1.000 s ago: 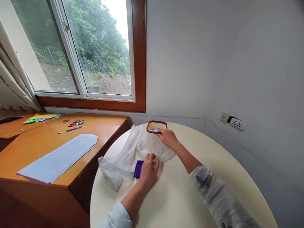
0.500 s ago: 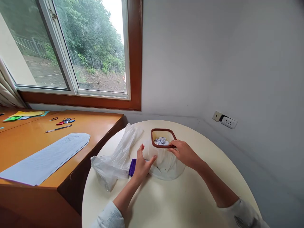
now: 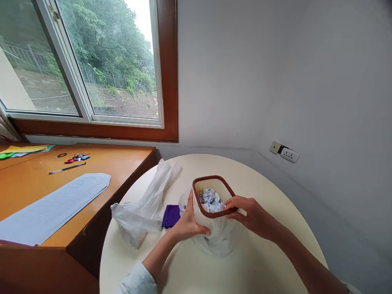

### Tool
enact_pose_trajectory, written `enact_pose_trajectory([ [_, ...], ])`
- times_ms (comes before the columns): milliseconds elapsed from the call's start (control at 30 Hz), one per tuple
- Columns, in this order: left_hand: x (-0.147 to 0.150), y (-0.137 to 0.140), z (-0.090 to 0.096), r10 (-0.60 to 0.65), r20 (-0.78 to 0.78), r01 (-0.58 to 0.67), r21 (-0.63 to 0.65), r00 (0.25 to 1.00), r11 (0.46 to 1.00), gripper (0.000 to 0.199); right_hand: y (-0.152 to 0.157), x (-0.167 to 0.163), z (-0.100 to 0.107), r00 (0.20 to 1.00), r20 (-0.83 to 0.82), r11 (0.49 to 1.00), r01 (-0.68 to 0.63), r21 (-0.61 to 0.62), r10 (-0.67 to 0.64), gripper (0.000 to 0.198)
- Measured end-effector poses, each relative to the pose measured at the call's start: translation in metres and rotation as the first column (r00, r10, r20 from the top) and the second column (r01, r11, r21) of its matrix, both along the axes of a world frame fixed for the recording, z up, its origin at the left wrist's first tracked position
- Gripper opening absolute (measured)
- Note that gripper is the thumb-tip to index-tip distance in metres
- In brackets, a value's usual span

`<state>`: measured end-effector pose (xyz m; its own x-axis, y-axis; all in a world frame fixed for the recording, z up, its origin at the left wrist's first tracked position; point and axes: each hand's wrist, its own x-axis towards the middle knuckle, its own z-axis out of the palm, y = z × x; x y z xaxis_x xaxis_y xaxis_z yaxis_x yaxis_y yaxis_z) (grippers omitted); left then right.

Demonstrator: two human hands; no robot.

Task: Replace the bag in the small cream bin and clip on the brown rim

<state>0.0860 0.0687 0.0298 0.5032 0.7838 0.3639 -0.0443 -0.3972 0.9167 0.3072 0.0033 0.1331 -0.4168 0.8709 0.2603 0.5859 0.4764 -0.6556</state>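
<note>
A small wastebasket (image 3: pixel 199 179) with a brown rim and pale inner wall stands on the round table, with crumpled paper (image 3: pixel 211 196) inside it. A thin whitish plastic bag (image 3: pixel 219 239) surrounds its lower part and spreads around the base. My right hand (image 3: pixel 251 214) pinches the rim at the near right corner. Against the left side of the wastebasket, my left hand (image 3: pixel 188 220) curves around the wall, thumb across the front and fingers up the side. A folded purple cloth or pouch (image 3: pixel 171 216) lies just left of that hand.
Another translucent plastic bag (image 3: pixel 147 214) sprawls on the left of the round table (image 3: pixel 263 261). Beside it, a wooden desk (image 3: pixel 128 159) bears printed sheets (image 3: pixel 58 208), a pen (image 3: pixel 67 168), keys (image 3: pixel 78 158) and coloured papers (image 3: pixel 26 149). The wall has a socket (image 3: pixel 289 154).
The wastebasket has come nearer to me, showing more of the paper inside. My left hand has moved from open beside it to gripping its side. My right hand still holds the rim.
</note>
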Motion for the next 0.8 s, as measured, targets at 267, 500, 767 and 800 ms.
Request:
enact_pose_trajectory([
  [267, 0.009, -0.009, 0.003, 0.092, 0.025, -0.093, 0.056, 0.995, 0.994, 0.116, -0.001, 0.003, 0.012, 1.0, -0.011, 0.996, -0.02, -0.081, 0.019, 0.014],
  [500, 0.012, -0.012, 0.003, 0.087, 0.004, -0.087, 0.096, 0.996, 0.992, 0.109, -0.001, 0.01, 0.026, 0.999, -0.045, 1.0, -0.009, -0.029, 0.007, 0.014],
  [767, 0.013, -0.013, 0.002, 0.105, 0.003, -0.105, 0.112, 0.994, 0.988, 0.113, -0.005, 0.006, 0.026, 0.998, 0.058, 0.99, 0.012, 0.137, -0.02, 0.014],
  [800, 0.013, -0.013, 0.002, 0.107, 0.0, -0.106, 0.114, 0.994, 0.988, 0.112, -0.005, 0.006, 0.023, 0.998, 0.064, 0.986, 0.008, 0.168, -0.019, 0.015],
])
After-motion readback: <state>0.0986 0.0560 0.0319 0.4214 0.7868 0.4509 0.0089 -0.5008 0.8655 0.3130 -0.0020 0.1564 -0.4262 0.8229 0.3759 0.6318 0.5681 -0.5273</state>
